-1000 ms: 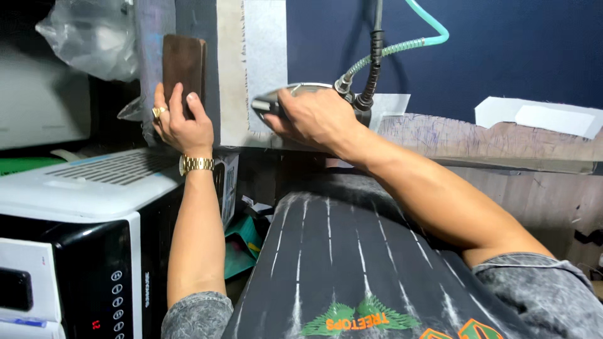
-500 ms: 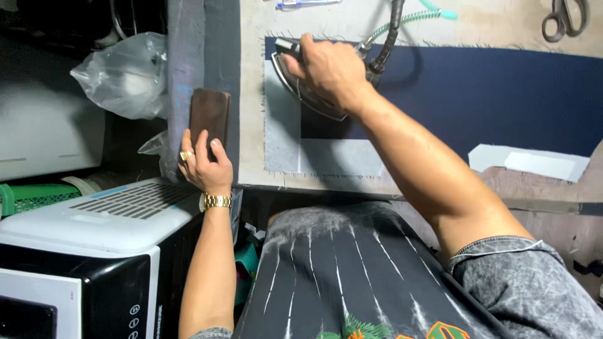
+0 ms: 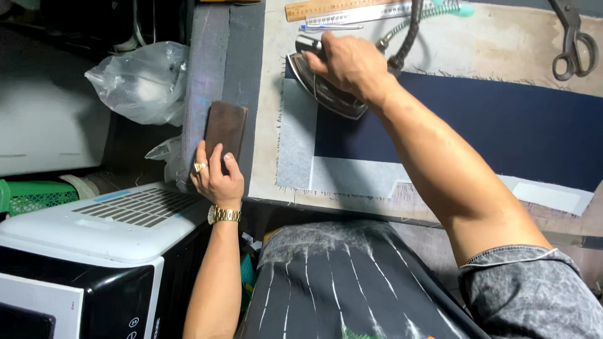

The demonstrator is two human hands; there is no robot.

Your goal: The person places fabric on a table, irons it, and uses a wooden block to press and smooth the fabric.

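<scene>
Head view, right hand [image 3: 348, 63] gripping half-hidden iron [image 3: 323, 88], left hand [image 3: 217, 179] on brown block [image 3: 225, 129].

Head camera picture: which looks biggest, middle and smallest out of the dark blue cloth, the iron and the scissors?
1. dark blue cloth, by far the largest.
2. iron, partly hidden under the right hand.
3. scissors, smallest, though cut off by the picture's edge.

Single head-worn view, looking steeply down and forward over the pressing table [image 3: 276, 182], close range; table's near edge crosses mid-frame, wearer's lap just below it, both forearms reaching up from the bottom edge
</scene>
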